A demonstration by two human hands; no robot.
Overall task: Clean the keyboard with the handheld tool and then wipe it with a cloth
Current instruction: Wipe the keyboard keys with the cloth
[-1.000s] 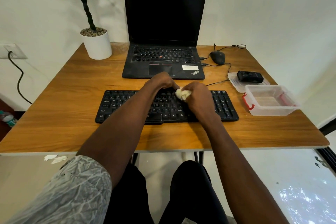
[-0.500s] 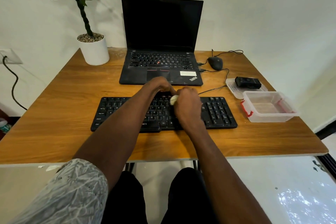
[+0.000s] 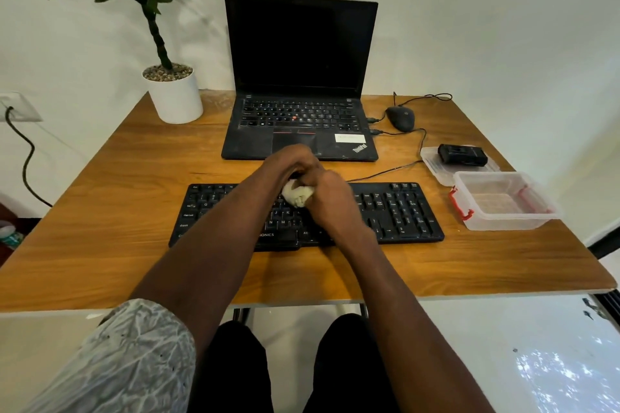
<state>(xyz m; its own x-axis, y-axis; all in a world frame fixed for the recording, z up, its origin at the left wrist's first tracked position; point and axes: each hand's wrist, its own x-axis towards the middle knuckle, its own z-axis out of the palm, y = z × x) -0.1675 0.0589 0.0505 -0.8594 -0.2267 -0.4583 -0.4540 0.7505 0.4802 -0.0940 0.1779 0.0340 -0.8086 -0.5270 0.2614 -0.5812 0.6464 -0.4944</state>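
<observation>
A black keyboard [image 3: 399,208] lies across the middle of the wooden table [image 3: 110,211]. My right hand [image 3: 330,198] grips a crumpled cream cloth [image 3: 297,196] and presses it on the keys near the keyboard's middle. My left hand [image 3: 290,161] sits just behind it at the keyboard's far edge, fingers curled down over that edge and touching the right hand. A black handheld tool [image 3: 462,154] rests on a clear lid [image 3: 432,163] at the right.
An open black laptop [image 3: 298,131] stands behind the keyboard. A wired mouse [image 3: 400,118] lies to its right, and a white potted plant [image 3: 176,97] at the back left. A clear plastic box [image 3: 503,201] with red clips stands right of the keyboard.
My right hand has slid the cloth leftward and a little towards me across the keys. My left hand has stayed at the keyboard's far edge.
</observation>
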